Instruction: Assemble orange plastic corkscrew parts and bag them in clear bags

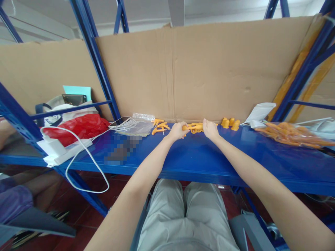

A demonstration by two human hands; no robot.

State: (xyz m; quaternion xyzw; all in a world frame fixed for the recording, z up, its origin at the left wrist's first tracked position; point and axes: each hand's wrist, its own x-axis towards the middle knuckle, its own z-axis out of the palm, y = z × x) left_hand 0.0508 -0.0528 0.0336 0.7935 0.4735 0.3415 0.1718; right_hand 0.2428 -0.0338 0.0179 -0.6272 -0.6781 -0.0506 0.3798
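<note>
At the back middle of the blue shelf, my left hand [178, 130] is closed around an orange plastic piece [185, 128], part of which shows by the fingertips. My right hand [210, 130] is closed at the right end of a row of orange plastic parts [195, 127]; what its fingers hold is hidden behind the hand. The row lies between the two hands, some parts with round rings. Left of my left hand lie more orange branching pieces [159, 126], some with small dark coils or chains. Several orange bell-shaped pieces [235, 125] stand right of my right hand.
A clear bag of orange parts [290, 133] lies at the right. Further left are a clear plastic bag [140, 127], white cables, a red plastic bag [78, 129] and a white power strip [65, 153]. Cardboard [209, 69] walls the back. Another person's legs show lower left.
</note>
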